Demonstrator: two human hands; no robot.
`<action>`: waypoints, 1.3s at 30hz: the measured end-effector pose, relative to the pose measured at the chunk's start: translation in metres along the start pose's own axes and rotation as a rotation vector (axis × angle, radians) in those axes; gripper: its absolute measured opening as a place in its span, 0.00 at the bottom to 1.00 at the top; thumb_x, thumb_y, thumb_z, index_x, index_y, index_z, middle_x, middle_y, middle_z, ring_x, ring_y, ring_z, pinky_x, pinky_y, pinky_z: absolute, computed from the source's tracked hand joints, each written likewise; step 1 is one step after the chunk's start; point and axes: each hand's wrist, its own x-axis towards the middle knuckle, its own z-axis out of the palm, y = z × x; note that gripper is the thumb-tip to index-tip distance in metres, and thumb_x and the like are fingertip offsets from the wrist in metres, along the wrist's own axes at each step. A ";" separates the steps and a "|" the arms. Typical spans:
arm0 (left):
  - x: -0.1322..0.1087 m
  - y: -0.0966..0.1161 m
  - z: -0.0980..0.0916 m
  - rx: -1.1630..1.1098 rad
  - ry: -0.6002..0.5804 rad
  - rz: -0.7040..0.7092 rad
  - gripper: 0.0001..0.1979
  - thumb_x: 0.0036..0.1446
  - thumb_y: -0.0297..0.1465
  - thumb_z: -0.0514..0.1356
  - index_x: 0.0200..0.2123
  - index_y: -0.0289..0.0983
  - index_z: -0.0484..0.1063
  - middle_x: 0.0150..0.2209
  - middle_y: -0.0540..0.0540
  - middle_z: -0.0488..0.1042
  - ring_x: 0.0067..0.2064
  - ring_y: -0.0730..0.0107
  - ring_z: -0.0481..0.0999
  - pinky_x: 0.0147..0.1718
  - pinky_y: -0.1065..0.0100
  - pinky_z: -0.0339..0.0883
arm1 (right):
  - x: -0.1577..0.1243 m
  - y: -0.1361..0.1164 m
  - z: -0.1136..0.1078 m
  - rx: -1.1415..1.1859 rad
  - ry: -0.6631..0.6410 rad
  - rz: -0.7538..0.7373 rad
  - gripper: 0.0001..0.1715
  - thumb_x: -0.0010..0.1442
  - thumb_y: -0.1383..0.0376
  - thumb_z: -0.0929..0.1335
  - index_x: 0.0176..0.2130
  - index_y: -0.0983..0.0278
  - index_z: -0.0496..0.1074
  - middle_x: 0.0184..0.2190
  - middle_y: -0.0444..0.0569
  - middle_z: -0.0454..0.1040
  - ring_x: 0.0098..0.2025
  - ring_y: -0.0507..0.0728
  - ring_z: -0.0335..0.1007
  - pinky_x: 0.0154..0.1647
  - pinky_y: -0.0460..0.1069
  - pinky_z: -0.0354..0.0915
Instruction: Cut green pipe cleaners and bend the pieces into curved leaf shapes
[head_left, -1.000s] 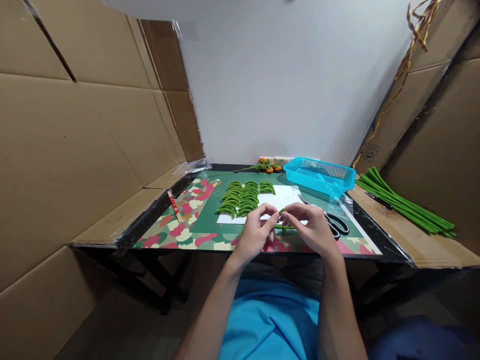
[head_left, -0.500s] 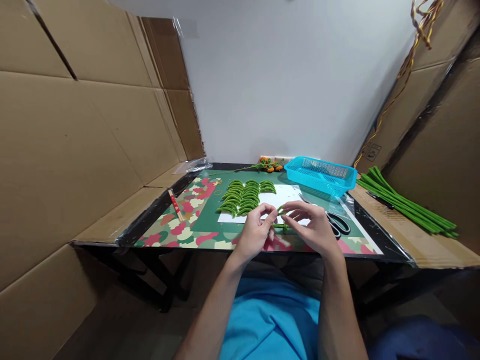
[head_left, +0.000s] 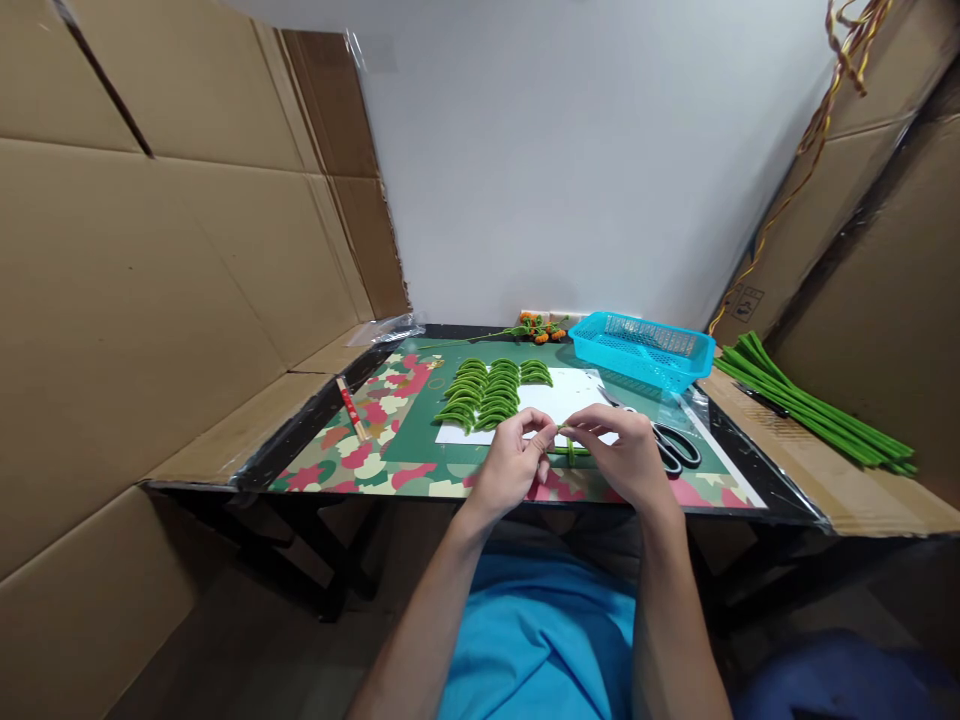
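My left hand (head_left: 516, 455) and my right hand (head_left: 621, 445) meet over the front of the white paper (head_left: 566, 392). Between their fingertips is a short piece of green pipe cleaner (head_left: 561, 429), mostly covered by the fingers. Both hands pinch it, one from each side. Just below, more green pipe cleaner (head_left: 571, 453) shows between the hands, one piece crossing another; whether it joins the pinched piece I cannot tell. Curved green pipe-cleaner pieces (head_left: 498, 392) lie in columns on the paper's left part. Black-handled scissors (head_left: 679, 450) rest beside my right hand, partly hidden by it.
A blue plastic basket (head_left: 641, 352) stands at the back right. Orange flowers with green stems (head_left: 541, 328) lie by the wall. On the right cardboard ledge is a bundle of green pipe cleaners (head_left: 821, 408). A red-wrapped stick-like item (head_left: 349, 408) lies left. Cardboard walls (head_left: 225, 250) flank the table.
My right hand's fingers have closed together onto the green piece near my left fingertips, where they were more spread before. My left hand stays nearly in place.
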 end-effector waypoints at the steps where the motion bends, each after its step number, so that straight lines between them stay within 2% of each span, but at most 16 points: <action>1: 0.000 0.000 0.001 0.001 0.019 0.010 0.22 0.63 0.50 0.65 0.37 0.36 0.69 0.30 0.54 0.67 0.18 0.82 0.67 0.15 0.76 0.54 | 0.001 -0.002 0.002 0.000 0.009 0.019 0.09 0.66 0.60 0.72 0.34 0.61 0.81 0.32 0.48 0.84 0.31 0.56 0.79 0.35 0.49 0.75; 4: -0.003 0.000 0.003 0.034 0.085 0.049 0.20 0.66 0.48 0.63 0.37 0.37 0.68 0.33 0.53 0.69 0.16 0.82 0.67 0.14 0.75 0.53 | 0.003 -0.009 0.009 0.036 0.032 0.116 0.11 0.65 0.60 0.73 0.32 0.63 0.81 0.29 0.50 0.83 0.28 0.56 0.79 0.32 0.49 0.74; 9: -0.008 0.000 0.006 0.191 0.195 0.087 0.13 0.69 0.42 0.60 0.41 0.38 0.69 0.35 0.51 0.74 0.18 0.80 0.69 0.14 0.75 0.54 | 0.008 -0.016 0.020 0.185 0.099 0.285 0.15 0.61 0.57 0.76 0.29 0.64 0.81 0.20 0.49 0.79 0.21 0.56 0.76 0.22 0.47 0.67; 11: -0.008 -0.001 0.007 0.189 0.211 0.079 0.13 0.68 0.42 0.61 0.41 0.38 0.70 0.35 0.50 0.74 0.18 0.79 0.69 0.14 0.75 0.55 | 0.008 -0.015 0.024 0.153 0.148 0.264 0.15 0.62 0.56 0.75 0.30 0.64 0.81 0.22 0.49 0.80 0.21 0.56 0.76 0.23 0.47 0.68; 14: -0.006 -0.003 0.006 0.142 0.231 0.036 0.15 0.66 0.44 0.63 0.41 0.38 0.70 0.32 0.51 0.74 0.17 0.78 0.70 0.14 0.74 0.54 | 0.007 -0.012 0.026 -0.032 0.170 0.166 0.14 0.65 0.57 0.73 0.31 0.62 0.81 0.24 0.49 0.82 0.23 0.55 0.75 0.26 0.47 0.68; 17: -0.002 -0.006 0.004 0.094 0.248 0.031 0.17 0.66 0.46 0.63 0.41 0.37 0.70 0.34 0.50 0.74 0.17 0.79 0.70 0.13 0.74 0.54 | 0.004 -0.009 0.026 -0.164 0.091 0.083 0.11 0.68 0.60 0.71 0.35 0.60 0.81 0.27 0.48 0.82 0.24 0.54 0.74 0.28 0.47 0.67; 22: 0.000 -0.009 0.002 0.093 0.233 0.023 0.17 0.65 0.46 0.63 0.40 0.37 0.70 0.35 0.50 0.73 0.17 0.79 0.70 0.14 0.73 0.54 | 0.001 -0.006 0.022 -0.200 -0.016 0.022 0.08 0.68 0.66 0.69 0.40 0.60 0.79 0.36 0.47 0.83 0.31 0.55 0.76 0.31 0.47 0.69; 25: -0.004 -0.007 0.003 0.168 0.222 0.002 0.14 0.67 0.44 0.61 0.41 0.38 0.70 0.31 0.51 0.74 0.17 0.76 0.69 0.16 0.73 0.54 | 0.000 -0.005 0.017 -0.212 -0.047 0.010 0.08 0.68 0.67 0.68 0.39 0.60 0.79 0.34 0.47 0.81 0.33 0.55 0.76 0.32 0.47 0.69; 28: -0.008 -0.004 0.007 0.257 0.202 0.030 0.11 0.69 0.41 0.60 0.40 0.40 0.70 0.28 0.51 0.73 0.20 0.72 0.71 0.20 0.71 0.58 | -0.001 -0.005 0.010 -0.234 -0.076 -0.001 0.08 0.67 0.67 0.68 0.37 0.59 0.79 0.32 0.46 0.80 0.32 0.55 0.75 0.33 0.47 0.68; 33: -0.012 0.001 0.016 0.397 0.261 0.089 0.06 0.69 0.35 0.58 0.38 0.41 0.71 0.25 0.51 0.72 0.22 0.68 0.70 0.25 0.69 0.60 | -0.002 -0.007 0.006 -0.312 -0.084 -0.008 0.09 0.65 0.69 0.69 0.34 0.60 0.79 0.29 0.45 0.79 0.28 0.54 0.73 0.30 0.46 0.64; 36: -0.011 0.002 0.017 0.400 0.258 0.064 0.07 0.69 0.36 0.58 0.39 0.41 0.70 0.24 0.52 0.71 0.21 0.69 0.69 0.24 0.69 0.60 | -0.002 -0.008 0.007 -0.340 -0.048 0.002 0.08 0.63 0.70 0.71 0.33 0.60 0.80 0.28 0.44 0.80 0.27 0.53 0.73 0.30 0.46 0.63; 39: -0.008 0.002 0.013 0.287 0.173 -0.016 0.10 0.69 0.40 0.58 0.40 0.40 0.69 0.25 0.53 0.71 0.18 0.72 0.69 0.19 0.71 0.58 | -0.002 -0.006 0.006 -0.332 -0.040 0.012 0.08 0.63 0.69 0.71 0.32 0.61 0.79 0.28 0.44 0.79 0.26 0.52 0.73 0.30 0.46 0.64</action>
